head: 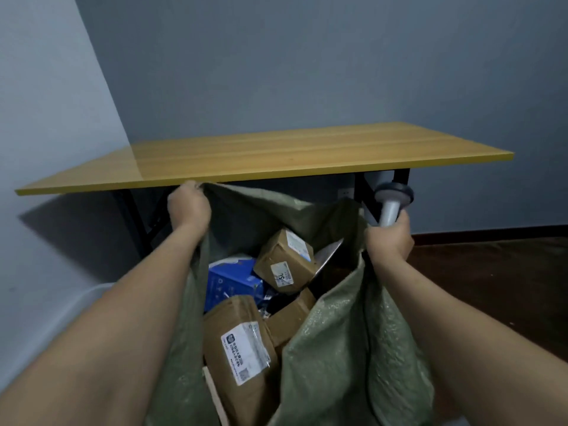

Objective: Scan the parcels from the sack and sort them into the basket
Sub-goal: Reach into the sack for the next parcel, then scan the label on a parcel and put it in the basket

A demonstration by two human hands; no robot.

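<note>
Head view showed one green woven sack [338, 348] held open in front of one yellow-topped counter [261, 152]. The left grip [189, 207] was curled tight round the sack's far rim, bunching the cloth just under the counter's near edge. The right grip [390, 238] was wrapped round the handle of one grey barcode scanner [392, 199], whose head pointed up. It seemed to pinch the sack's right rim as well.

Inside the sack I could count four parcels: three brown and one blue. The small brown box [285, 259] lay tilted on top, its white label showing. The blue box [230, 284] sat just left of it. The large brown parcel [239, 342] lay nearest, label up, with the third brown box [289, 318] touching its right side. Something darker lay between them, too hidden to name.
</note>
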